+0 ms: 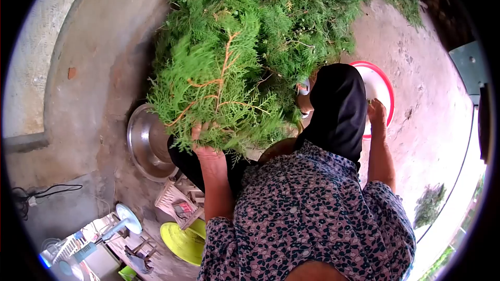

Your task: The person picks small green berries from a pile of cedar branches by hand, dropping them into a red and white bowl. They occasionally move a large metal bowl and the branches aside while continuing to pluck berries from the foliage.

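Observation:
My left hand (204,143) is closed around the lower end of a leafy evergreen branch (225,73), its orange-brown stem and flat green sprays spread out in front of me. The sprays partly cover my fingers and look blurred on the left side. My right hand (377,114) is over a white basin (389,86) with a red rim, beyond my right knee. Its fingers are drawn together, and whatever they pinch is too small to make out. A large heap of similar evergreen branches (307,15) lies just ahead, against the branch I hold.
A metal basin (136,143) stands on the floor left of my knee. Behind it are a small wooden stool or chair (174,203), a yellow-green plastic basin (179,242) and a standing fan (125,221). A cable (57,190) lies by the left wall. Some loose greenery (429,205) is at right.

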A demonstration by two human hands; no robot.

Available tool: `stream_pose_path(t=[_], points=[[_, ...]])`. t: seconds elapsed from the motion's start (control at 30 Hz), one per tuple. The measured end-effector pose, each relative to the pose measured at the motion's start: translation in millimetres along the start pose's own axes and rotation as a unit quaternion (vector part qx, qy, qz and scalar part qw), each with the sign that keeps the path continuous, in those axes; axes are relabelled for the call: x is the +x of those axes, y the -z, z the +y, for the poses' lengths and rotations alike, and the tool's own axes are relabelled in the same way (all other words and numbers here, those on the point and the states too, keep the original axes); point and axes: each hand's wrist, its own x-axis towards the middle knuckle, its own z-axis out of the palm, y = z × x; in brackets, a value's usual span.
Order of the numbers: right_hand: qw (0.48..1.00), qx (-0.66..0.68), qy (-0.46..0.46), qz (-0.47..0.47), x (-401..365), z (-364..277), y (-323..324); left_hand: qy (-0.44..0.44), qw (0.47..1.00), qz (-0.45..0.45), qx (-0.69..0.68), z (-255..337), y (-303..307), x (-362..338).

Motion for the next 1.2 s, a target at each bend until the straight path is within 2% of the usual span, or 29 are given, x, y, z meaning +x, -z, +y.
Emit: stream_pose_path(t=[0.03, 0.07, 0.13, 0.17, 0.2, 0.23, 0.27, 0.3, 0.33, 0.37, 0.4, 0.43, 0.47, 0.5, 0.6, 0.63, 0.67, 0.7, 0.73, 0.77, 0.8, 0.83, 0.87, 0.9, 0.93, 0.97, 1.07, 1.13, 1.2], points=[[0.989, 0.079, -0.103, 0.064, -20, -36, -15, -0.012, 0.994, 0.105, 0.017, -3, -16, -5], [0.959, 0.158, -0.188, 0.140, -43, -80, -35, -0.014, 0.995, 0.101, 0.019, -1, -16, -2], [0.980, 0.126, -0.076, 0.136, -51, -93, -41, -0.001, 0.997, 0.083, 0.006, 1, -2, 3], [0.977, 0.147, -0.022, 0.156, -52, -103, -46, -0.035, 0.992, 0.120, 0.025, -2, 13, 9], [0.984, 0.073, 0.057, 0.154, -74, -162, -78, -0.035, 0.992, 0.119, 0.026, -2, 7, 15], [0.979, 0.077, 0.122, 0.145, -90, -202, -105, -0.021, 0.998, -0.037, -0.044, -3, -7, 21], [0.977, 0.080, 0.174, 0.093, -111, -238, -131, -0.005, 0.975, -0.192, -0.114, -4, -25, 23], [0.977, 0.049, 0.204, 0.049, -138, -268, -157, -0.014, 0.997, -0.044, -0.064, -6, -49, 14], [0.976, -0.038, 0.209, -0.051, -174, -303, -178, -0.013, 0.997, -0.047, -0.064, -6, -42, 15], [0.938, -0.119, 0.309, -0.105, -202, -323, -202, 0.004, 0.998, 0.004, -0.068, -7, -28, 18], [0.928, -0.082, 0.277, -0.236, -222, -319, -215, 0.020, 0.996, 0.054, -0.071, -8, -22, 20], [0.870, -0.068, 0.394, -0.289, -233, -304, -233, 0.004, 0.994, 0.031, -0.109, -10, -58, 23], [0.850, -0.141, 0.399, -0.313, -252, -302, -245, 0.003, 0.994, 0.028, -0.109, -13, -74, 20], [0.833, -0.160, 0.364, -0.385, -259, -295, -261, 0.001, 0.997, 0.026, -0.077, -14, -83, 14], [0.834, -0.134, 0.376, -0.382, -265, -271, -288, -0.001, 0.995, 0.097, -0.020, -19, -80, 4], [0.843, -0.137, 0.305, -0.421, -263, -286, -287, -0.012, 0.999, -0.015, 0.035, -23, -69, 2], [0.814, -0.152, 0.307, -0.469, -257, -287, -288, -0.023, 0.988, -0.125, 0.091, -27, -58, -1], [0.817, -0.099, 0.314, -0.473, -254, -287, -289, -0.011, 0.966, 0.108, 0.234, -32, -72, -3], [0.818, -0.047, 0.320, -0.476, -253, -285, -290, 0.030, 0.930, 0.190, 0.313, -34, -45, 6], [0.830, -0.062, 0.235, -0.502, -253, -283, -290, -0.043, 0.830, 0.048, 0.554, -45, -22, 2], [0.836, -0.077, 0.149, -0.523, -252, -281, -291, -0.111, 0.650, -0.097, 0.745, -51, -51, 4], [0.837, 0.045, 0.199, -0.508, -247, -266, -302, -0.072, 0.709, -0.118, 0.691, -52, -78, 5], [0.858, 0.062, 0.151, -0.487, -242, -255, -299, -0.034, 0.763, -0.138, 0.631, -54, -105, 7], [0.862, 0.080, 0.087, -0.492, -239, -259, -295, 0.049, 0.843, -0.077, 0.531, -61, -126, 12], [0.864, 0.099, 0.025, -0.494, -234, -264, -292, 0.059, 0.822, -0.118, 0.554, -65, -121, 17], [0.862, 0.096, 0.025, -0.496, -228, -258, -290, 0.008, 0.781, -0.138, 0.609, -71, -119, 18], [0.875, 0.196, -0.131, -0.422, -208, -217, -289, -0.116, 0.666, -0.174, 0.717, -93, -125, 16], [0.870, 0.223, -0.082, -0.432, -204, -208, -290, -0.095, 0.661, -0.201, 0.717, -90, -138, 14], [0.785, 0.384, -0.150, -0.462, -198, -191, -284, -0.026, 0.541, -0.204, 0.815, -89, -154, 10]])
